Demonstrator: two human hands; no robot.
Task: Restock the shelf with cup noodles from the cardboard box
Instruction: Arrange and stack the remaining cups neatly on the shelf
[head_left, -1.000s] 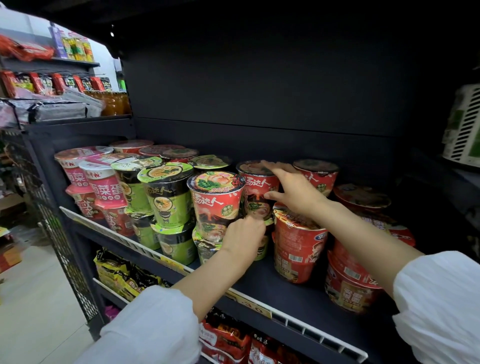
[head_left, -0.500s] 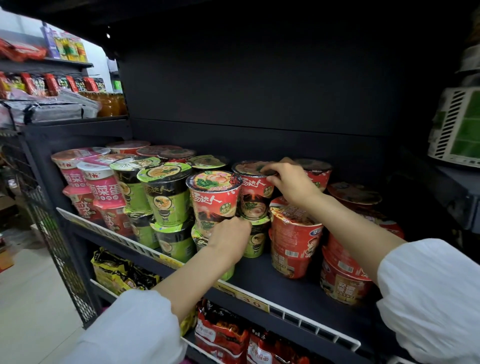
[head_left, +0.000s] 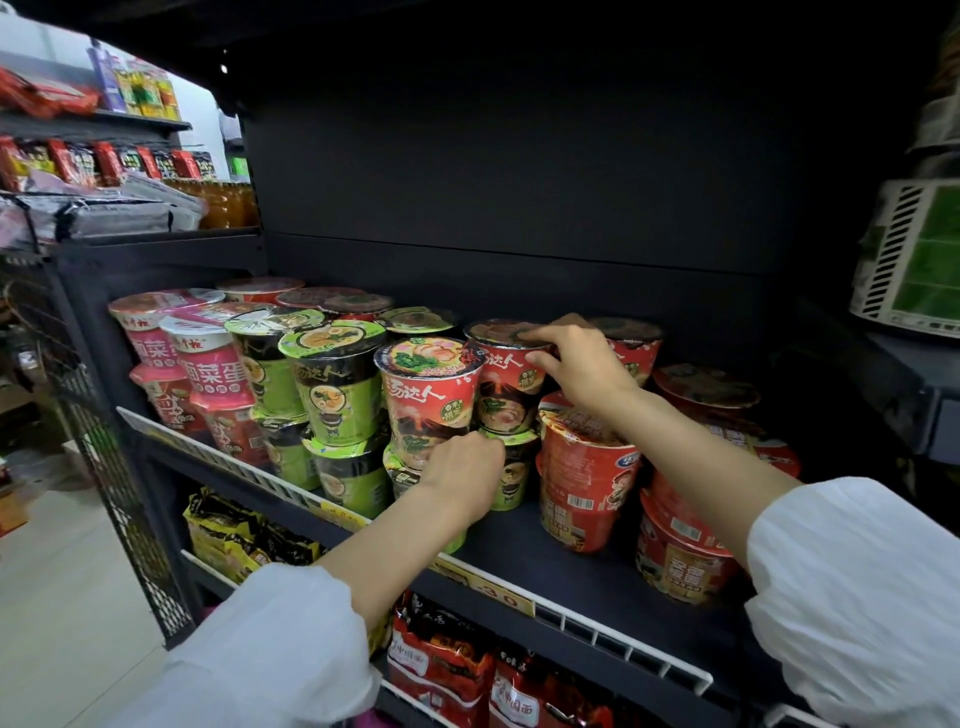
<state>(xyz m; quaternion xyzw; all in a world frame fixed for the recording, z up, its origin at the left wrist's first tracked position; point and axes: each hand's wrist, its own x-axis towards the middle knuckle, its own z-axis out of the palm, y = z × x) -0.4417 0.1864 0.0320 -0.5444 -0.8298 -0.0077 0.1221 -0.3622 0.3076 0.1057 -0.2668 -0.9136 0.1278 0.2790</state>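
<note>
Cup noodles stand two high on a dark shelf (head_left: 597, 566). My right hand (head_left: 576, 364) grips the rim of a red upper cup (head_left: 501, 379) in the second row, fingers curled over its lid. My left hand (head_left: 457, 478) holds the lower green cup (head_left: 400, 475) beneath the front red cup (head_left: 428, 387); its fingers are partly hidden behind the cups. Green cups (head_left: 337, 384) and pink cups (head_left: 208, 364) fill the left part. The cardboard box is out of view.
Wider red bowls (head_left: 584, 473) are stacked on the shelf's right side. A price rail (head_left: 519, 603) runs along the front edge. Bagged noodles (head_left: 441, 665) fill the shelf below. A wire mesh panel (head_left: 104, 467) closes the left end.
My right hand has curled from flat over the lid to gripping the red cup's rim. The left hand stays at the lower green cup. The camera has drifted slightly.
</note>
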